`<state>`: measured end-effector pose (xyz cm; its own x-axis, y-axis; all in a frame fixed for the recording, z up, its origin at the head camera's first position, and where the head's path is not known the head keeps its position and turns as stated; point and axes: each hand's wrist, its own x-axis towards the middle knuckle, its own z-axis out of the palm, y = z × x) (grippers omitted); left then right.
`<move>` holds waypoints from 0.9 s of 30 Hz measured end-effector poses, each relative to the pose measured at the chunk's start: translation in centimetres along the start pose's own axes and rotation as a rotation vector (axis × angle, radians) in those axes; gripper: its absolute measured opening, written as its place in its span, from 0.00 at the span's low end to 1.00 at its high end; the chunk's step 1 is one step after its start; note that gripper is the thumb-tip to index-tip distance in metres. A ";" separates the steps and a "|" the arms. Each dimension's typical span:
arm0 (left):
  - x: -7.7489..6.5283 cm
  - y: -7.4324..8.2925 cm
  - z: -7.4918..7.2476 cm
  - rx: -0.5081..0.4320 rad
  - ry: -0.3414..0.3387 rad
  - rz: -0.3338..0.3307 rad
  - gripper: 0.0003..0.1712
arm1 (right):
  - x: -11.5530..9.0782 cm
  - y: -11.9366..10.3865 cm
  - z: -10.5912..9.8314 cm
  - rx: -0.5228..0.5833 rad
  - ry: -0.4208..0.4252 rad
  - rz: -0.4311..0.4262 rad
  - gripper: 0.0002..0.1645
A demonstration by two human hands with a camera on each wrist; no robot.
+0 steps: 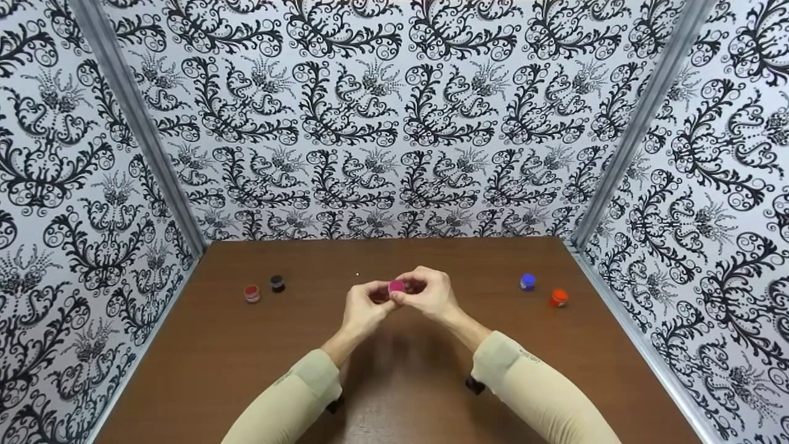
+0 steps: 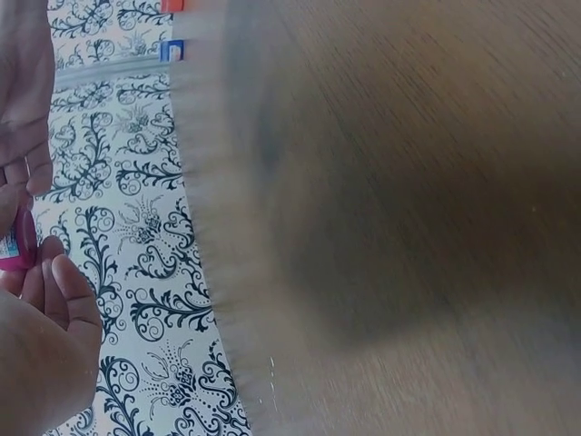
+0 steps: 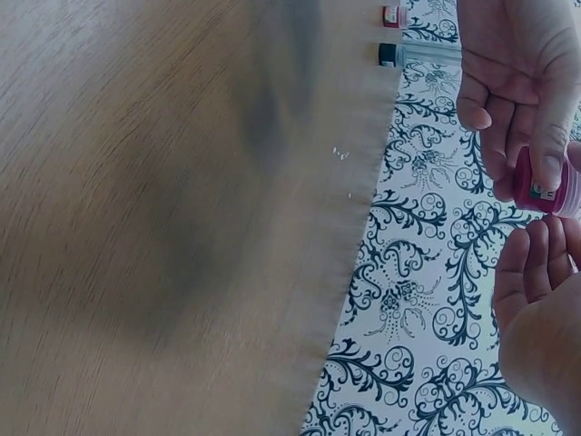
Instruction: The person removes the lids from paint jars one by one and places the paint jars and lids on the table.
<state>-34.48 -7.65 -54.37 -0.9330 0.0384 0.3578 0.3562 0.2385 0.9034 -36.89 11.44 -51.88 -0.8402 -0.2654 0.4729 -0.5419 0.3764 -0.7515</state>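
Note:
A small magenta paint jar [image 1: 396,287] is held up over the brown table, between both hands. The left hand [image 1: 365,306] grips it from the left side; in the right wrist view its thumb lies across the jar's label [image 3: 541,192]. From the other side the right hand [image 1: 434,294] holds the same jar, thumb and curled fingers around it. A clear rim [image 3: 569,193] shows at one end of the jar. In the left wrist view the jar [image 2: 20,243] is cut by the frame edge and partly covered by fingers.
On the table's left stand a dark red jar [image 1: 251,293] and a black jar [image 1: 277,283]. A blue jar [image 1: 527,282] and an orange jar [image 1: 559,298] stand on the right. Patterned walls [image 1: 382,123] enclose the brown table [image 1: 246,351] at the back and both sides.

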 end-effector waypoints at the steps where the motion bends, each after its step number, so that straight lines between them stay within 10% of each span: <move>1: 0.0 0.0 0.0 0.003 0.002 0.001 0.15 | 0.0 0.0 0.0 0.000 -0.001 -0.009 0.16; 27: 0.0 -0.5 -0.6 -0.043 -0.146 0.048 0.17 | 0.1 0.5 0.1 0.053 -0.082 -0.114 0.18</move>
<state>-34.59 -8.39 -54.67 -0.9113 0.1903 0.3652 0.3993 0.1912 0.8967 -37.26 11.50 -52.27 -0.7672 -0.3766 0.5193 -0.6303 0.2924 -0.7192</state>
